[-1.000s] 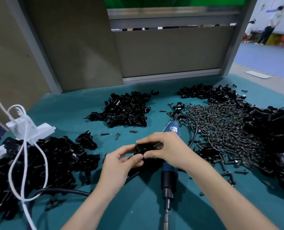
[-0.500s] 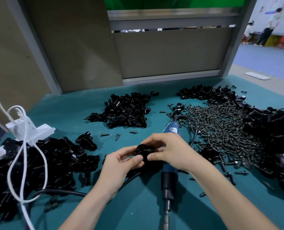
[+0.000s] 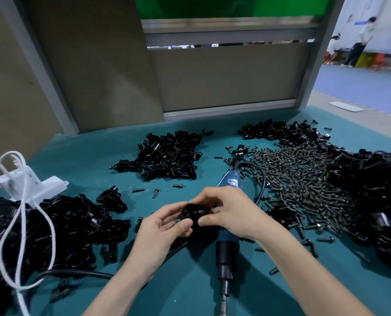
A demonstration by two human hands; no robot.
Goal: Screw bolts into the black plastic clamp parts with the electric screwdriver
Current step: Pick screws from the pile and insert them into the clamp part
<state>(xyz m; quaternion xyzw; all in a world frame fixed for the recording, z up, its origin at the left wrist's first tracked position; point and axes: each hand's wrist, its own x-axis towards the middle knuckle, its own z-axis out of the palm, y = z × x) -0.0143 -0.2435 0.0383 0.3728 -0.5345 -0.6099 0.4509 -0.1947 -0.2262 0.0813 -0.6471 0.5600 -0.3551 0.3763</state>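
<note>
Both hands work one black clamp part (image 3: 191,213) just above the teal worktop (image 3: 190,293). The left hand (image 3: 162,229) pinches it between thumb and fingers, and the right hand (image 3: 233,215) closes its grip round the other side, so neither grip is free. Whether a bolt sits in it I cannot tell. The electric screwdriver (image 3: 226,249) lies unheld on the worktop under the right hand, so this piece looks not yet driven. A broad heap of loose bolts (image 3: 299,179) and big piles of clamp parts at right (image 3: 372,190) and centre (image 3: 167,153) suggest much remains. The left pile (image 3: 64,226) may be finished pieces, but that is unclear.
</note>
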